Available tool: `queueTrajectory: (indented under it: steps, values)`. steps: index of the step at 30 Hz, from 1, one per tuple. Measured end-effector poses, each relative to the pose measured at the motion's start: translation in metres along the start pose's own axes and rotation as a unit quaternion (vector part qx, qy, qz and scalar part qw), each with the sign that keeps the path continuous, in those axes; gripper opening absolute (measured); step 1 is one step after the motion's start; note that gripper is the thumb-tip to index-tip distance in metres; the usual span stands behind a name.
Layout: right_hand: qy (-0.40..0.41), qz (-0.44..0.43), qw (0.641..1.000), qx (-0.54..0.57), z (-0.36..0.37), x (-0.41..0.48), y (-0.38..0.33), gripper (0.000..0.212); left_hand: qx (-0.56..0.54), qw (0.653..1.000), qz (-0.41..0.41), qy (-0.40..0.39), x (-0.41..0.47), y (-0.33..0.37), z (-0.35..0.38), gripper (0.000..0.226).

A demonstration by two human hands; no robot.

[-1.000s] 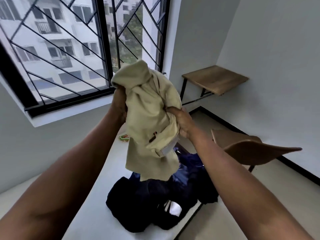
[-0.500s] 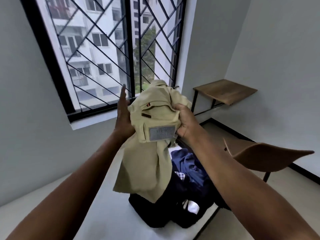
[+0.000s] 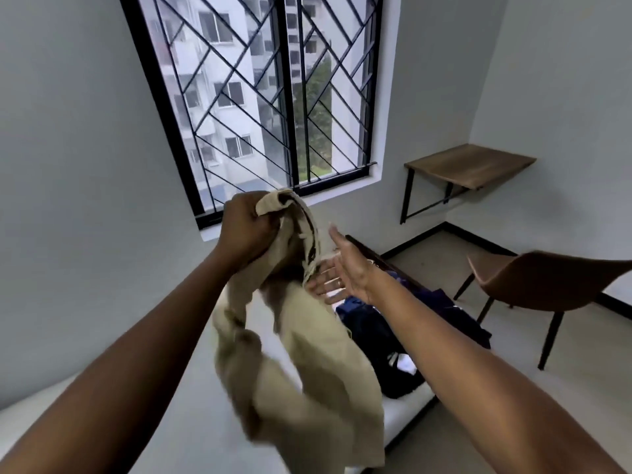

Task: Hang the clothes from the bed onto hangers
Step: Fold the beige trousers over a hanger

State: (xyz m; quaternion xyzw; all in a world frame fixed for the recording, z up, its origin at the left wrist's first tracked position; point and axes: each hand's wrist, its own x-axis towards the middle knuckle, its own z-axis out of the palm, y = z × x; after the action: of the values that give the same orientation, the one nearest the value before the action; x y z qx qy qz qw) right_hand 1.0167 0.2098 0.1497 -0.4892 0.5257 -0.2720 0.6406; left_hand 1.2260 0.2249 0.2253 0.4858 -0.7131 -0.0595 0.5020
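A beige garment hangs down in front of me over the white bed, blurred by motion. My left hand grips its top edge in a fist, raised before the window. My right hand is spread with straight fingers just right of the cloth, its fingertips near or touching the fabric's edge. A heap of dark navy clothes lies on the bed behind the garment, partly hidden by it and by my right forearm. No hanger shows in the head view.
A barred window fills the wall ahead. A wooden wall-mounted desk stands at the right corner. A brown chair sits on the floor right of the bed.
My right hand let go of the beige garment and opened. The cloth unfurled and dropped lower, held by my left hand alone. The view tilted upward toward the window.
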Motion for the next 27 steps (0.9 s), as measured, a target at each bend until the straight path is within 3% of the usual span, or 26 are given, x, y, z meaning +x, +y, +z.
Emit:
queueTrajectory:
  steps: [4,6,9,10,12,16,19,21,23,27]
  values:
    - [0.047,-0.150,0.983,-0.089,0.032,-0.034,0.001,0.080,-0.027,0.999,-0.032,0.024,-0.003,0.008,-0.039,0.050]
    - [0.054,-0.209,0.964,-0.157,0.056,-0.040,0.009,0.080,-0.067,0.997,-0.045,0.009,-0.006,0.008,-0.064,0.051]
    - [0.177,-0.270,0.865,-0.384,0.079,-0.021,0.038,0.073,-0.140,0.988,-0.052,-0.026,-0.023,0.003,-0.102,0.051]
    - [0.199,-0.272,0.841,-0.422,0.086,-0.019,0.047,0.067,-0.159,0.985,-0.053,-0.029,-0.030,0.000,-0.119,0.050]
    - [0.204,-0.257,0.833,-0.446,0.089,-0.020,0.059,0.057,-0.176,0.982,-0.056,-0.031,-0.038,-0.014,-0.153,0.046]
    - [0.246,-0.237,0.799,-0.494,0.097,-0.042,0.049,0.014,-0.085,0.994,-0.038,-0.058,-0.048,-0.065,-0.229,0.048]
    - [0.342,-0.263,0.750,-0.502,0.096,-0.069,0.008,0.021,0.022,0.996,-0.066,-0.052,-0.053,-0.108,-0.260,0.045]
    - [0.386,-0.269,0.712,-0.521,0.094,-0.092,-0.022,0.021,0.012,0.993,-0.095,-0.075,-0.054,-0.134,-0.268,0.042]
    - [0.389,-0.261,0.709,-0.528,0.094,-0.112,-0.049,0.020,-0.056,0.986,-0.133,-0.081,-0.057,-0.149,-0.269,0.031]
    - [0.416,-0.262,0.778,-0.390,0.093,-0.143,-0.073,0.026,-0.181,0.973,-0.120,-0.081,-0.057,-0.136,-0.263,0.010]
